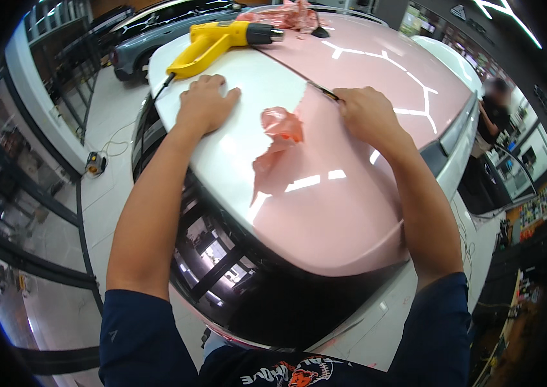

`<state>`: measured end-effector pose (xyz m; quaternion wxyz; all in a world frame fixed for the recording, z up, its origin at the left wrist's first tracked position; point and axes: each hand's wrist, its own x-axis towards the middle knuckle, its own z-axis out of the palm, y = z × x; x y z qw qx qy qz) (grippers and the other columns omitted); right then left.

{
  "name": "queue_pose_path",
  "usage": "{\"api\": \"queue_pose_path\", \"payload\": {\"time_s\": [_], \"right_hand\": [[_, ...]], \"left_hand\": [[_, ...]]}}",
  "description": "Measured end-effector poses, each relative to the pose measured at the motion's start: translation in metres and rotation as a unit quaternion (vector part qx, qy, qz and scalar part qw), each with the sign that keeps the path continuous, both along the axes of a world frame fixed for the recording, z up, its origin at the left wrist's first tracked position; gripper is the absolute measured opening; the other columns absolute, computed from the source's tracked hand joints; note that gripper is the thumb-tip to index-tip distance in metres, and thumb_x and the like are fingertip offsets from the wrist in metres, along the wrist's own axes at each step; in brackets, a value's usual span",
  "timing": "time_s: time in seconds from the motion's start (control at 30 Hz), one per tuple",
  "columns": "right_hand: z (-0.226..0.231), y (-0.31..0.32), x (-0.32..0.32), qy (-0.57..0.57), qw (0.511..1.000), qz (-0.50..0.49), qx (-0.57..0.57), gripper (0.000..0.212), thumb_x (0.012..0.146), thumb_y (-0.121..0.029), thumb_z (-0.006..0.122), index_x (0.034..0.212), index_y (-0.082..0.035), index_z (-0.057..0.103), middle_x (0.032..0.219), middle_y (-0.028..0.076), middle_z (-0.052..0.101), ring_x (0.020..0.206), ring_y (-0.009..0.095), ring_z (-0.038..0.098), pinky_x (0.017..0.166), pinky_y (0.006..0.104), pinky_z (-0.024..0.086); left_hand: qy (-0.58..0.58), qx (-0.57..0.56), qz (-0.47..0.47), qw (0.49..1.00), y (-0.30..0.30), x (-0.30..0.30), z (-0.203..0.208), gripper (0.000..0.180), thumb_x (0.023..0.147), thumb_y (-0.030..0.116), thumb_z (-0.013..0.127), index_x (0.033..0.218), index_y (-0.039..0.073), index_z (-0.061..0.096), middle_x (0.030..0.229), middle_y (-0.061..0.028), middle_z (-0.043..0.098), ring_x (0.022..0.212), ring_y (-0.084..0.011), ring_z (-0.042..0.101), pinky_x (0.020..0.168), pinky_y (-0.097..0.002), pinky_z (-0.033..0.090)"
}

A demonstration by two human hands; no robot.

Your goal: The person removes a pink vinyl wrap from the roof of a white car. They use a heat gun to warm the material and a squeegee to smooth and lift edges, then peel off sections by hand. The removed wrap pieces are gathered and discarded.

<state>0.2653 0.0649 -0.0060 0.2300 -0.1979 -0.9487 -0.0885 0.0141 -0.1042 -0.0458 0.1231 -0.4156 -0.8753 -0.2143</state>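
Note:
A car roof is partly covered in pink film, with bare white paint along its left side. My left hand lies on the white paint, fingers spread, holding nothing. Just beyond it rests a yellow heat gun with a black nozzle. My right hand is closed around a slim, dark, pen-like tool, whose tip points toward the dark seam across the roof. Its exact kind is too small to tell. Between my hands a torn, crumpled flap of film stands up at the film's ragged edge.
Dark rear glass curves down on my side of the roof. More crumpled pink film lies at the far end, near a black antenna. Another person stands at the right. A grey car is parked behind, left.

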Motion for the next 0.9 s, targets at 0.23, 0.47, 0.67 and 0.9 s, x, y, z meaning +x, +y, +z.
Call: {"api": "queue_pose_path", "payload": {"time_s": [0.23, 0.47, 0.67, 0.9], "right_hand": [[0.005, 0.002, 0.002, -0.047, 0.998, -0.046, -0.024, 0.021, 0.083, -0.009, 0.049, 0.091, -0.006, 0.069, 0.082, 0.017, 0.068, 0.081, 0.034, 0.065, 0.073, 0.0461, 0.051], [0.009, 0.001, 0.019, -0.065, 0.996, -0.054, -0.015, 0.020, 0.083, -0.010, 0.050, 0.091, -0.008, 0.069, 0.082, 0.015, 0.068, 0.081, 0.033, 0.066, 0.072, 0.0452, 0.051], [0.012, -0.007, 0.044, -0.068, 0.995, -0.063, -0.029, 0.021, 0.086, -0.012, 0.049, 0.091, -0.007, 0.068, 0.083, 0.015, 0.068, 0.081, 0.034, 0.065, 0.072, 0.0455, 0.051], [0.018, -0.020, 0.073, -0.079, 0.992, -0.084, -0.055, 0.030, 0.089, -0.016, 0.048, 0.109, -0.007, 0.070, 0.089, 0.019, 0.069, 0.081, 0.037, 0.064, 0.079, 0.0445, 0.050]], "left_hand": [[-0.011, -0.012, 0.004, 1.000, 0.005, 0.003, 0.003, 0.056, 0.091, 0.050, 0.052, 0.130, 0.009, 0.056, 0.136, -0.0139, 0.051, 0.128, -0.0291, 0.046, 0.108, -0.0481, 0.033], [-0.006, -0.003, 0.011, 1.000, 0.005, 0.003, 0.002, 0.054, 0.090, 0.049, 0.054, 0.128, 0.010, 0.057, 0.135, -0.0128, 0.052, 0.127, -0.0291, 0.047, 0.106, -0.0454, 0.034], [-0.007, 0.000, 0.004, 1.000, 0.006, -0.001, 0.000, 0.056, 0.090, 0.050, 0.054, 0.129, 0.011, 0.056, 0.136, -0.0128, 0.052, 0.128, -0.0295, 0.046, 0.106, -0.0472, 0.033], [-0.011, 0.004, -0.002, 1.000, 0.006, -0.004, 0.000, 0.058, 0.090, 0.052, 0.052, 0.131, 0.011, 0.056, 0.138, -0.0128, 0.051, 0.129, -0.0294, 0.046, 0.108, -0.0480, 0.033]]}}
